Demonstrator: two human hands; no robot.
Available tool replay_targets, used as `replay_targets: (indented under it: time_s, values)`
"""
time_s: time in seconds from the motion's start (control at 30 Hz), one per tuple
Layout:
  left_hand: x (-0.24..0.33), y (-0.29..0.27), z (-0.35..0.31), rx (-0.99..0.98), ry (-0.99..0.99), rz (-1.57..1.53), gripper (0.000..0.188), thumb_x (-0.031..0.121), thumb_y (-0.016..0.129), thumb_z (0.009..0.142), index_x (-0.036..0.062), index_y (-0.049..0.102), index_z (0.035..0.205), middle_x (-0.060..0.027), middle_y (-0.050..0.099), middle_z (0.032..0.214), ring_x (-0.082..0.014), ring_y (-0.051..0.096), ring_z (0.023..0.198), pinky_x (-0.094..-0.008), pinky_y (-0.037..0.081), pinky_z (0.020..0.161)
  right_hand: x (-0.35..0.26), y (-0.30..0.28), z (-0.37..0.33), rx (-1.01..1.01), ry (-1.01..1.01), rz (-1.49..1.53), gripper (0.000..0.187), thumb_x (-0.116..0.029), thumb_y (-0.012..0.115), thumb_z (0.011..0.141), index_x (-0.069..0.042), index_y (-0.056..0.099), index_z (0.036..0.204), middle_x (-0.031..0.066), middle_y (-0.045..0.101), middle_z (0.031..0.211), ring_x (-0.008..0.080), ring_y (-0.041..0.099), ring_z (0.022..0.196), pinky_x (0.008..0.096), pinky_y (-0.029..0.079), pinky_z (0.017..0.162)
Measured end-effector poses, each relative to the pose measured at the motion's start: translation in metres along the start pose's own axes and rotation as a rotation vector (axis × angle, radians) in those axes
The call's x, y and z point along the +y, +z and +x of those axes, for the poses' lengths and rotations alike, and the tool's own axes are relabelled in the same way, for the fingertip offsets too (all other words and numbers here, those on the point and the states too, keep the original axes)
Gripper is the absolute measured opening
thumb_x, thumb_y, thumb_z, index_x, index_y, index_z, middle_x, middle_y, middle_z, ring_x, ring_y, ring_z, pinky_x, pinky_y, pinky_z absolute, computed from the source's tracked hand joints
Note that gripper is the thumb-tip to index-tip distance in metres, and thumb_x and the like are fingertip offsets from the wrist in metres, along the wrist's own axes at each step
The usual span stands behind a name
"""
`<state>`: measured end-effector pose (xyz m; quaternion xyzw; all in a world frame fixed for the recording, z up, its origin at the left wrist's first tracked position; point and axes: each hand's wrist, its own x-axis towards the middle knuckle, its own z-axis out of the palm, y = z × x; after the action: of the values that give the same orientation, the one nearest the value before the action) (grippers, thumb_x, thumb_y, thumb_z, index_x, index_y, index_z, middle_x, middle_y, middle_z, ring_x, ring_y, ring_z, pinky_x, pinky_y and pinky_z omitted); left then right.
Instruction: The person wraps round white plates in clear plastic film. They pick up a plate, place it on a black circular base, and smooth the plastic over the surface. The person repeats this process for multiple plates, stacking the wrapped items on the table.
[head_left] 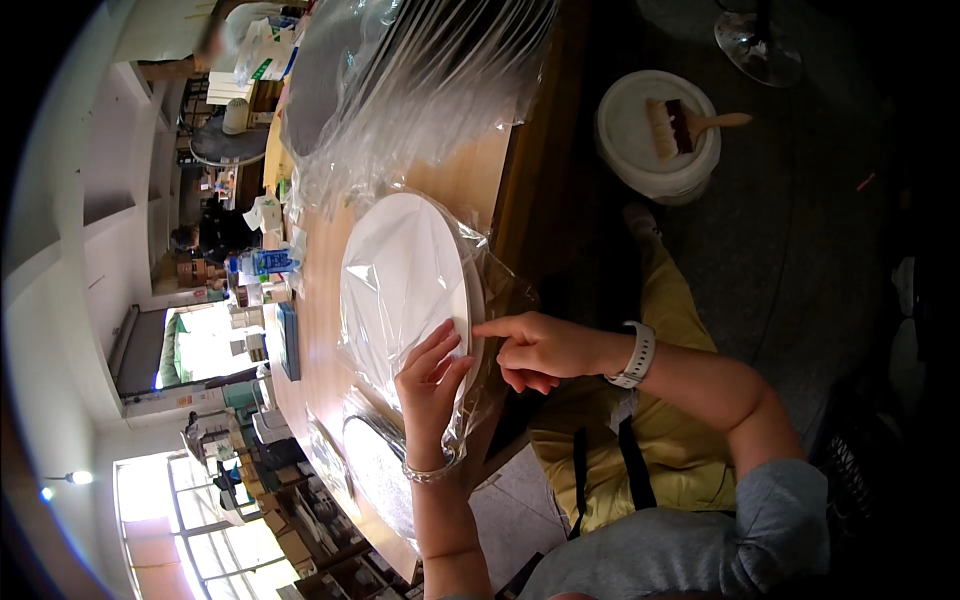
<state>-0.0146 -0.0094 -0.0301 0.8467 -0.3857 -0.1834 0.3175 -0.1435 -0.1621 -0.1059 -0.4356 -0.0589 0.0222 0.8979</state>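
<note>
A round white disc, like a plate or board, lies on the wooden table inside clear plastic film that is wrinkled and shiny. My left hand, with a bracelet at the wrist, rests by the disc's near edge, its fingers stretched over the white face and its thumb apart. Beside it, my right hand, wearing a pale watch, extends the index finger to the disc's rim. The other fingers of that hand are curled. Loose film bunches around the edge below both hands.
Crumpled clear plastic sheeting covers a dark round shape along the table. Another film-wrapped disc lies on the other side. A flat dark blue case and blue bottle stand farther off. On the floor, a lidded white bucket carries a wide brush.
</note>
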Motion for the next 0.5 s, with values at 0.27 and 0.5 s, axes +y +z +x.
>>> replay_targets:
  time_s: [0.27,0.5]
  values:
    - [0.011,0.001,-0.003,0.091,0.095,0.196,0.029,-0.006,0.052,0.084,0.0009,0.062,0.111,-0.0164,0.063,0.110,-0.0203,0.063,0.098,-0.0283,0.054,0.075,0.005,0.001,0.001,-0.002,-0.006,0.043,0.054,-0.010,0.040,0.092,0.003,0.022,0.141,0.0069,0.057,0.067,0.0071,0.047,0.044,0.0204,0.040,0.043]
    - [0.007,-0.005,-0.001,0.005,0.150,0.350,0.039,0.010,0.076,0.071,0.0075,0.063,0.108,-0.0125,0.064,0.106,-0.0212,0.065,0.089,-0.0279,0.056,0.061,0.006,0.000,0.003,-0.021,-0.021,0.052,0.053,-0.009,0.040,0.092,0.003,0.023,0.141,0.0062,0.057,0.066,0.0070,0.047,0.044,0.0201,0.039,0.043]
